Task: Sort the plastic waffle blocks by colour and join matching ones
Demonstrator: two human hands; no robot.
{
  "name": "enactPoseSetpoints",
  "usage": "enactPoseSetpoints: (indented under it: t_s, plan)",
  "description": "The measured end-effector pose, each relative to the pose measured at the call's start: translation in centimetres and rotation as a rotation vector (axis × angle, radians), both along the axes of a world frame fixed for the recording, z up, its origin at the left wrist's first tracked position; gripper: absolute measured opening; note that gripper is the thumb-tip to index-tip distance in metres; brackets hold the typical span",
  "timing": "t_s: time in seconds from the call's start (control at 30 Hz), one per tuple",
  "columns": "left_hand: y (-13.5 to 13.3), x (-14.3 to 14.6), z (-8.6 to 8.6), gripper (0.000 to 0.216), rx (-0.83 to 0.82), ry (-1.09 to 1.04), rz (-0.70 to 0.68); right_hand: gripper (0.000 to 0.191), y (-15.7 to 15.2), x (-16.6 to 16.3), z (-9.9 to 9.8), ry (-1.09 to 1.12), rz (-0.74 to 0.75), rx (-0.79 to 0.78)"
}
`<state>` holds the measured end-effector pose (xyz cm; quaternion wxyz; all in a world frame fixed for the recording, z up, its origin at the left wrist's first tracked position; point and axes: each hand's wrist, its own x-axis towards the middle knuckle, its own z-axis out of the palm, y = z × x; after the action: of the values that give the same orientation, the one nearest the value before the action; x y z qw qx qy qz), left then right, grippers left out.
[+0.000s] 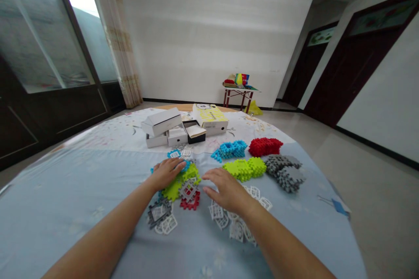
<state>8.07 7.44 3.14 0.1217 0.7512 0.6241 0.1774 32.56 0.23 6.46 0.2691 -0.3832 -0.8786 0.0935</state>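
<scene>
My left hand [167, 173] lies on a mixed heap of interlocking plastic tiles, its fingers stretched over blue and green ones. In that heap are a lime green tile [173, 191], a grey tile [188, 190], a red tile [190, 201] and a blue tile [174, 153]. Just right of the heap hovers my right hand [225, 186], fingers apart, nothing visible in them. White lattice pieces [237, 229] lie under and around my right wrist. Dark grey frame tiles [159, 212] and more white lattices [169, 224] sit at the heap's near left.
Sorted rows of blue tiles [231, 149], red tiles [264, 146], lime tiles [245, 169] and grey tiles [284, 172] stand to the right. White boxes [162, 122] and a yellow-white box [211, 118] are farther back on the cloth-covered round table [91, 174].
</scene>
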Motion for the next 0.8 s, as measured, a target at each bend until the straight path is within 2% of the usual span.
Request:
enactPoseSetpoints:
  t_s: [0.07, 0.17, 0.27, 0.37, 0.43, 0.57, 0.73, 0.8]
  plan:
    - [-0.3, -0.4, 0.5, 0.051, -0.004, -0.092, -0.034, 0.028, 0.0, 0.0, 0.1, -0.002, 0.003, -0.004]
    - [-0.2, -1.6, 1.1, 0.056, 0.087, -0.227, -0.041, 0.027, -0.1, -0.1, 0.2, -0.005, 0.006, -0.01]
    - [-0.2, -3.2, 0.9, 0.057, 0.193, -0.294, 0.121, 0.026, -0.1, -0.2, 0.0, -0.003, 0.006, -0.008]
    - [-0.4, -4.7, -0.2, 0.056, 0.273, -0.327, 0.279, 0.026, 0.0, -0.2, -0.2, 0.001, 0.001, -0.007]
    - [-0.7, -5.2, -1.1, 0.055, 0.295, -0.338, 0.323, 0.026, 0.2, -0.4, -0.2, -0.006, -0.011, -0.009]
    - [-0.8, -5.2, -2.0, 0.052, 0.28, -0.355, 0.329, 0.025, 1.1, -1.0, 0.0, -0.072, -0.05, -0.026]
    - [-0.8, -4.8, -1.5, 0.047, 0.303, -0.332, 0.309, 0.027, 2.7, -2.2, -0.1, -0.168, -0.096, -0.042]
    - [-1.0, -4.6, -1.2, 0.044, 0.354, -0.293, 0.253, 0.027, 2.9, -2.6, -0.2, -0.17, -0.103, -0.044]
